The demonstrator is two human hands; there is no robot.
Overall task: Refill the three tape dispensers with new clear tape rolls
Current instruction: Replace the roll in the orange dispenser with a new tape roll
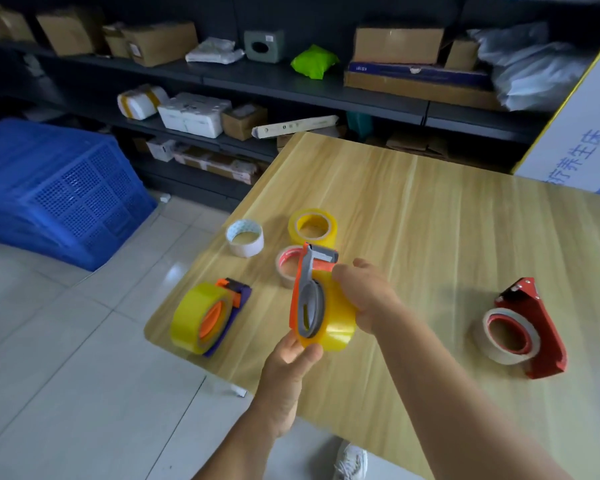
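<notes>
I hold an orange and grey tape dispenser (309, 289) upright above the wooden table (430, 220), with a yellowish clear tape roll (338, 323) on its hub. My left hand (291, 362) pinches the roll's lower edge. My right hand (364, 292) grips the roll and the dispenser from the right. A purple and orange dispenser (236, 296) with a yellow roll (194, 317) lies at the table's left edge. A red dispenser (530, 323) holding a white-and-red roll sits at the right. Loose rolls lie behind: yellow (312, 227), white (245, 238), red-cored (286, 265).
Dark shelves (291, 84) with cardboard boxes and parcels stand behind the table. A stack of blue plastic crates (59, 188) sits on the tiled floor at left. A large white carton (575, 140) stands at the far right. A shoe (352, 462) shows below the table edge.
</notes>
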